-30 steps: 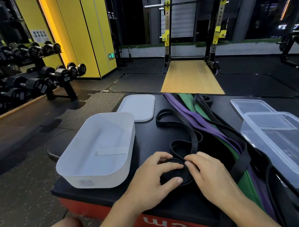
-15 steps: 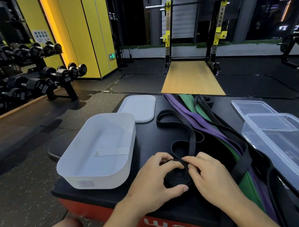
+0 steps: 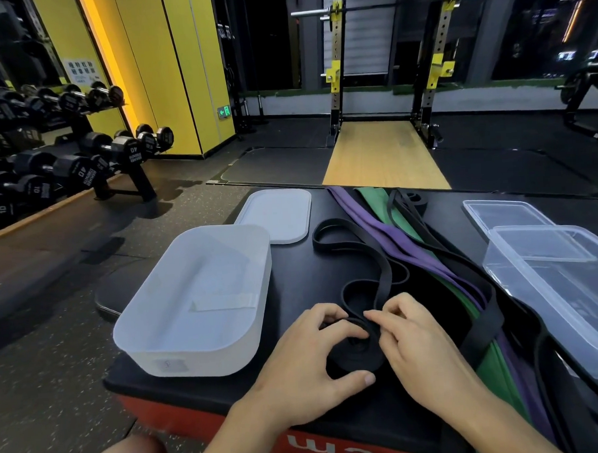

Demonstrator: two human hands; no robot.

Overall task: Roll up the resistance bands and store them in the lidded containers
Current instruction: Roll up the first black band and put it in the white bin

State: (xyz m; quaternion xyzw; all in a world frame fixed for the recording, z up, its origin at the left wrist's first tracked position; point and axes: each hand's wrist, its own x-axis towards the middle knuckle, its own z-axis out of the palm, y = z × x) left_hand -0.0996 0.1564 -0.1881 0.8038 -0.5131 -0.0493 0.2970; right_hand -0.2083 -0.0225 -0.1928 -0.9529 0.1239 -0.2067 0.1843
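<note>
Two hands, left hand (image 3: 307, 359) and right hand (image 3: 422, 344), pinch the black band's coil (image 3: 356, 352) on the box top (image 3: 293, 295)

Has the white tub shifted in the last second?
No. The tub keeps the same spot, its far right corner still right beside the near edge of the lid, which has not moved either.

One wide-angle camera on the person's head faces forward and down across the black padded platform with a red front (image 3: 293, 278). Close under the lens at 6 o'clock, the left hand (image 3: 307, 359) and right hand (image 3: 430, 350) grip a coiled black rubber band (image 3: 356, 357). The yellow-and-black steel squat rack (image 3: 333, 70) stands far off at 12 o'clock, and the black dumbbell rack (image 3: 82, 167) at 10 o'clock.
</note>
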